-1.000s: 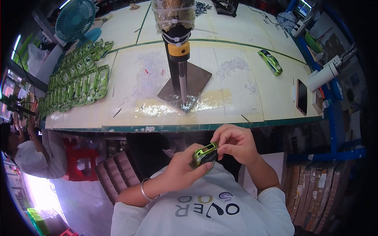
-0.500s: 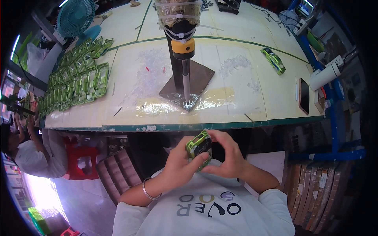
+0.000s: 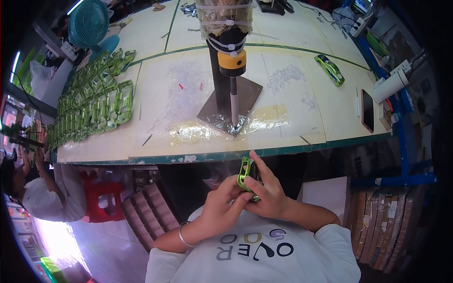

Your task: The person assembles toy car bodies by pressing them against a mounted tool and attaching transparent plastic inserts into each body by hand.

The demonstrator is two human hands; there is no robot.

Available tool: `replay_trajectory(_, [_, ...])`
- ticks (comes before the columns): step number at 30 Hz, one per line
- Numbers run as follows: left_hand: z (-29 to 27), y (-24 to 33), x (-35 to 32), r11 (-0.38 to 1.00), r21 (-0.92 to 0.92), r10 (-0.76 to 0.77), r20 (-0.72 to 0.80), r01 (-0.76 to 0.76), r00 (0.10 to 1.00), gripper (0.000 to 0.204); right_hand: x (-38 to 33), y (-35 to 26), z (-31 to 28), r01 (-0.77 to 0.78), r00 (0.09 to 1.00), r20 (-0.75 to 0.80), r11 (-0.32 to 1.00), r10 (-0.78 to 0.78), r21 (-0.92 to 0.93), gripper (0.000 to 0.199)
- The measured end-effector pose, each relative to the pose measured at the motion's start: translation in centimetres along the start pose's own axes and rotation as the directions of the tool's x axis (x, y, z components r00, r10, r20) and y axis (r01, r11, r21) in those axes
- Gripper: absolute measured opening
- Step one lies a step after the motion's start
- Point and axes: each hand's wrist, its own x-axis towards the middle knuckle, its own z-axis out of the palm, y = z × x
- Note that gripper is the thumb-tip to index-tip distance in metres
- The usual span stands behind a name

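Between our left hand [image 3: 222,207] and right hand [image 3: 266,195] sits the toy car shell [image 3: 246,173], below the table edge [image 3: 264,152]. Ahead of the hands, on the table, stands the press [image 3: 230,66]. Shell rows [image 3: 92,106] lie far left ahead; a finished car [image 3: 329,70] and phone [image 3: 367,110] lie right ahead. A tray [image 3: 148,212] sits left of our hands.

Small green plastic car body [image 3: 245,172]: lower half covered by the fingers of both hands; underside not visible.
Left hand [image 3: 221,203]: palm turned away; fingertips behind the part.
Right hand [image 3: 265,193]: thumb hidden behind the car body.
Wrapped clear hopper on the black press column [image 3: 223,16]: top cut off by the upper edge.
Rows of green plastic frames [image 3: 89,111]: far end blurs into the rim; count not determinable.
Person in white shirt [image 3: 40,198]: mostly cut off at the left rim.
Dark flat phone [image 3: 367,111]: screen content too small to tell.
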Motion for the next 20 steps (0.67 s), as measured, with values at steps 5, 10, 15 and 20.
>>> replay_trajectory(5, [-2.6, -0.4, 0.2, 0.961, 0.18, 0.245, -0.201, -0.21, 0.948, 0.018, -0.3, -0.1, -0.1, 0.022, 0.997, 0.078, 0.996, -0.029, 0.086, 0.058])
replay_trajectory(10, [-3.9, -0.4, 2.5, 0.859, 0.245, 0.464, -0.002, -0.449, 0.886, 0.032, -0.3, -0.6, -0.2, 0.043, 0.993, 0.099, 0.98, -0.064, 0.196, 0.058])
replay_trajectory(15, [-3.0, -3.0, 3.2, 0.893, -0.141, 0.437, 0.059, -0.426, 0.897, 0.041, -2.2, -0.9, 0.3, -0.059, 0.994, 0.106, 0.896, 0.013, 0.44, 0.067])
replay_trajectory(20, [-1.5, -4.0, 2.7, 0.806, -0.592, 0.043, 0.068, 0.005, 0.997, 0.076, -0.9, -0.5, 0.0, -0.348, 0.712, 0.486, -0.347, 0.507, 0.871, 0.082])
